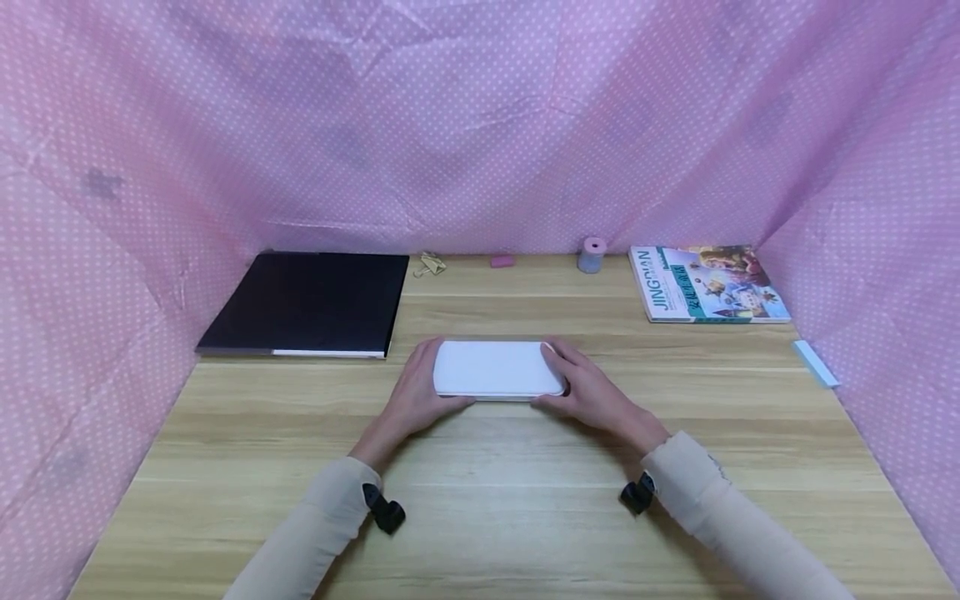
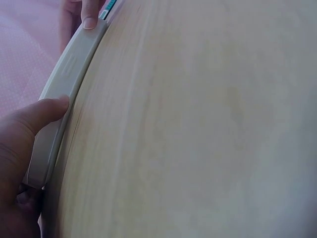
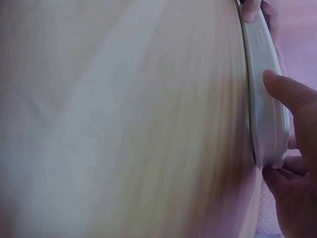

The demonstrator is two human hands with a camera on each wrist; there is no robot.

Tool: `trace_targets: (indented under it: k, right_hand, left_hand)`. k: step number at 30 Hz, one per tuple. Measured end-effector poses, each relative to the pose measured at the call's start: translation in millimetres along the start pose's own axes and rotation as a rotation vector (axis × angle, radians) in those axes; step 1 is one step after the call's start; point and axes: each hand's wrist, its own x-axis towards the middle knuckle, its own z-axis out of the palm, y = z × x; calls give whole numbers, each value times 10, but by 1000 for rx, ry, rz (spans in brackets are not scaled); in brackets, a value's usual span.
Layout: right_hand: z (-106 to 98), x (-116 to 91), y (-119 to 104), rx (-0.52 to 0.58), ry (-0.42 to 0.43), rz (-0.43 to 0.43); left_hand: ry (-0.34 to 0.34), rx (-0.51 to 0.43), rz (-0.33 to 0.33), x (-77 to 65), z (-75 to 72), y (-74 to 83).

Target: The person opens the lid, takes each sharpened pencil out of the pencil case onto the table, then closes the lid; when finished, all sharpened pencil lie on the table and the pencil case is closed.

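Observation:
A flat white case [image 1: 495, 368] with rounded ends lies low over the middle of the wooden table, its long side facing me. My left hand [image 1: 417, 390] grips its left end, thumb along the near edge and fingers around the far side. At the right end, my right hand [image 1: 587, 387] holds it the same way, with one finger bent over the top corner. Seen from the left wrist, the case's pale side wall [image 2: 67, 74] has small raised lines, and the left thumb [image 2: 49, 111] presses on it. The right thumb [image 3: 285, 89] presses that wall in the right wrist view.
A black folder [image 1: 311, 302] lies at the back left. Along the back edge are binder clips [image 1: 431, 264], a pink eraser-like block [image 1: 502, 261] and a small pink-and-blue cylinder [image 1: 592, 255]. A magazine [image 1: 708, 283] and a light-blue bar [image 1: 815, 363] lie right; pink dotted cloth [image 1: 480, 125] encloses the table.

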Motion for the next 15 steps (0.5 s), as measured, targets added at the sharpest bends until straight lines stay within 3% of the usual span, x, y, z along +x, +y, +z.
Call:
trace_targets:
  k: [15]
  right_hand:
    - [-19, 3, -15, -58, -5, -46]
  left_hand:
    - [20, 9, 14, -18, 10, 14]
